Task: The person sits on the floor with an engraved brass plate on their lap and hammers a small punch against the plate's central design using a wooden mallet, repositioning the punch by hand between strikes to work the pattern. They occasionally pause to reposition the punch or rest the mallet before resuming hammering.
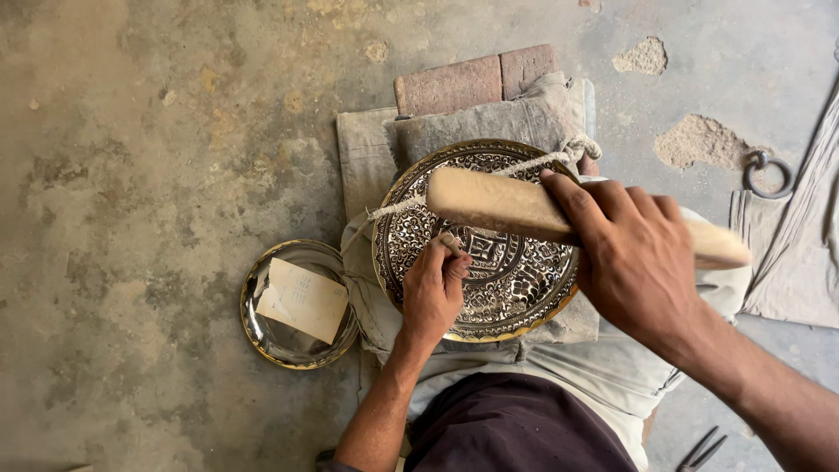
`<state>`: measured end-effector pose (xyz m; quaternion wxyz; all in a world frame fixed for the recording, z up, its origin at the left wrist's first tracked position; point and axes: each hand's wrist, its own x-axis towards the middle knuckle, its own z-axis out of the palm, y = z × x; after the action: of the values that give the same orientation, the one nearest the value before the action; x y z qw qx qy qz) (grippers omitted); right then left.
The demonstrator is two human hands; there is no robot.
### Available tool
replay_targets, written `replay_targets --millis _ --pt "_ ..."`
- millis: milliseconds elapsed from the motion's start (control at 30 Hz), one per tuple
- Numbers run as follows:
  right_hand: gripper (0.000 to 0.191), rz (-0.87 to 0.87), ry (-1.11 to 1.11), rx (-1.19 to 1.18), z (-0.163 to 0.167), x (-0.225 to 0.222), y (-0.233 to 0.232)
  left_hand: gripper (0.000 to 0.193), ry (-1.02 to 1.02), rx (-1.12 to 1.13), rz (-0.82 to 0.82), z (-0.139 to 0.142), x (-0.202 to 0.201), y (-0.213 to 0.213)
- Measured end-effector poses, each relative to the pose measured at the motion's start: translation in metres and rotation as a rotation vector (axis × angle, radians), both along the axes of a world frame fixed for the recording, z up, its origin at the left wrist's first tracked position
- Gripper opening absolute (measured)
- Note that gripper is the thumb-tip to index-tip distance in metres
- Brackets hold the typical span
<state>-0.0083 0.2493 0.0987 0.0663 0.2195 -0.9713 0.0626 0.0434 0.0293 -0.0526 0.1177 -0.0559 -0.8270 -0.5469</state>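
Below you, on the stained concrete floor (131, 218), grey folded cloth (489, 122) is piled against two reddish bricks (476, 80), and the engraved metal plate (516, 288) leans on that padding just in front of your lap. It is round, with a brass-coloured rim and a dense black-and-silver pattern of scrolls around a central medallion. A pale cord (489, 175) crosses its upper edge. Your right hand (634, 253) is closed around a light wooden mallet (498, 203), a thick rounded bar held level above the upper half of the plate. Your left hand (433, 293) is pinched shut on a small chisel (449, 243), with its tip touching the patterned face near the centre. Just left of the plate lies a smaller plain shiny dish (262, 336) with a slip of paper (301, 299) resting in it. Far right, an iron ring (769, 173) lies on the floor.
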Motion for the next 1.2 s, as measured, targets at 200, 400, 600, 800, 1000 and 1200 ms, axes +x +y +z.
replay_targets --millis 200,400,600,800,1000,1200 --pt "0.056 0.062 -0.064 0.246 -0.01 -0.002 0.002 0.015 0.036 -0.021 0.0 -0.003 -0.001 0.003" --pt "0.058 -0.034 -0.14 0.096 -0.021 0.0 0.011 0.018 -0.039 -0.113 -0.038 -0.007 -0.004 0.001" --pt "0.055 -0.042 -0.09 -0.045 -0.024 0.009 0.024 0.027 -0.025 -0.124 -0.083 -0.007 -0.009 0.0" --pt "0.052 -0.058 -0.089 0.11 -0.023 0.013 0.024 0.025 -0.025 -0.142 -0.122 -0.01 -0.008 0.001" --pt "0.055 -0.048 -0.118 0.139 -0.008 0.01 0.015 0.016 0.0 -0.112 -0.037 -0.013 -0.002 0.001" --pt "0.06 -0.004 -0.016 -0.187 -0.007 0.008 0.005 0.017 -0.012 0.014 -0.026 -0.014 0.002 0.0"
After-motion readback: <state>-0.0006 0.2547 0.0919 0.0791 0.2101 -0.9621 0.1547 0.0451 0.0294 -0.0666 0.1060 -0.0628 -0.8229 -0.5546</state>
